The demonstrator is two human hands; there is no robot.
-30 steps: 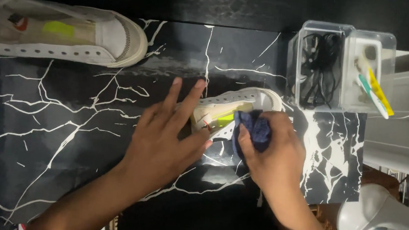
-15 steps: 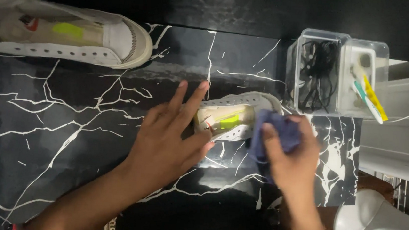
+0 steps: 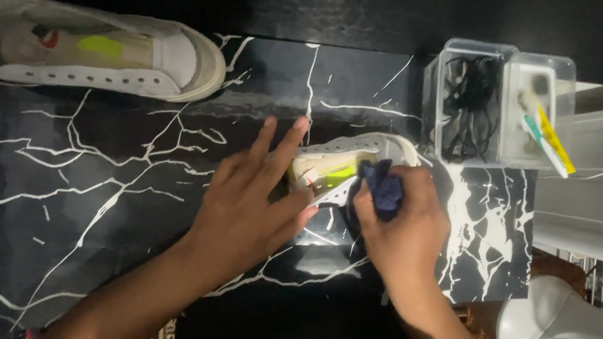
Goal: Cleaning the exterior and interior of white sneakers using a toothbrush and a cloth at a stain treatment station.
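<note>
The white shoe is held flat under the left hand, fingers spread. A blue cloth is gripped tight by the right hand, beside it. It is being wiped; gentle rubbing is probably needed.

A second white shoe lies on its side at the far left corner of the black marble-patterned table. At the far right stands a clear plastic box, one compartment full of tangled black cables, the other holding a few pens. A white rounded appliance sits off the table's near right corner.
</note>
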